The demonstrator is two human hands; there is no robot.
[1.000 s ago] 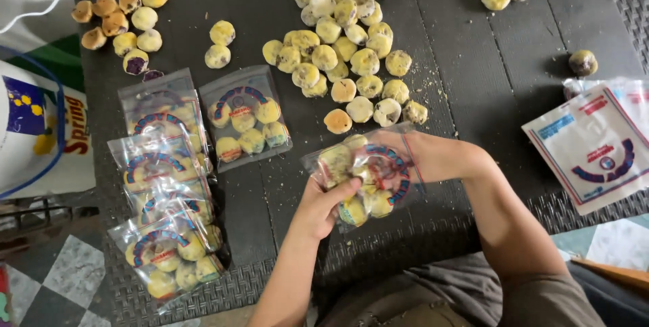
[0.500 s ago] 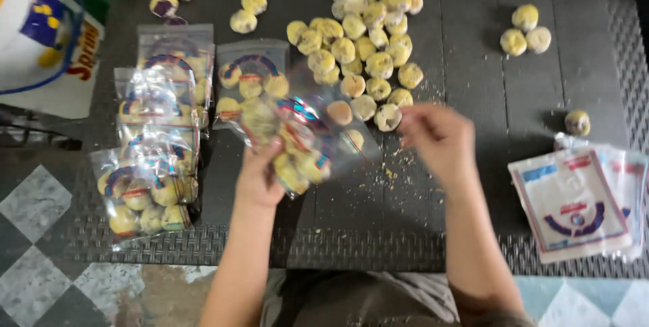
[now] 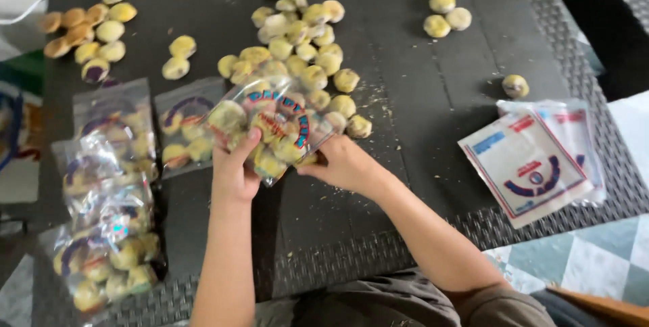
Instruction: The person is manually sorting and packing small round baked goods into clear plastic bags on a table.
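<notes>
Both hands hold a clear printed plastic bag [image 3: 270, 127] filled with several round yellow pastries, lifted just above the dark woven table [image 3: 419, 97]. My left hand [image 3: 233, 168] grips its lower left side. My right hand [image 3: 341, 161] pinches the bag's right edge. Just beyond the bag lies a loose heap of pastries [image 3: 301, 43]. Another filled bag [image 3: 186, 127] lies flat directly left of the held one.
Filled bags [image 3: 108, 192] are stacked along the table's left side. A pile of empty printed bags [image 3: 534, 161] lies at the right. Small groups of pastries sit at the far left [image 3: 84, 33] and far right [image 3: 446, 16]; a single one [image 3: 515, 85] lies apart.
My right hand, apart from the bag half a second ago, has come back onto its right edge. The bag is now held by both hands and sits a little further right.
</notes>
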